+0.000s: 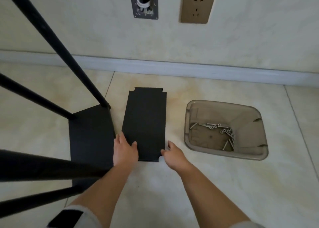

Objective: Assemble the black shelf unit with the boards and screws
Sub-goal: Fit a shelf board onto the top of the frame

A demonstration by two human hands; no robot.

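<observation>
Far left: shelf unit (pixel 89 134), four black poles rising from one fitted board. Just right of it, one loose board (pixel 145 124) flat on the tiled floor (pixel 172 184), long axis running from you toward the wall. Your left hand (pixel 124 150) holds its near-left corner, thumb on top. Your right hand (pixel 174 156), fingers loosely curled, touches the near-right corner. Right: one tub (pixel 226 156) of screws (pixel 222 132), too jumbled to count. One wall socket (pixel 197 5).

Bare tile floor (pixel 172 184) lies open between loose board (pixel 145 124) and screw bin (pixel 226 130) (shelf poles (pixel 51 36) crowd the left).
</observation>
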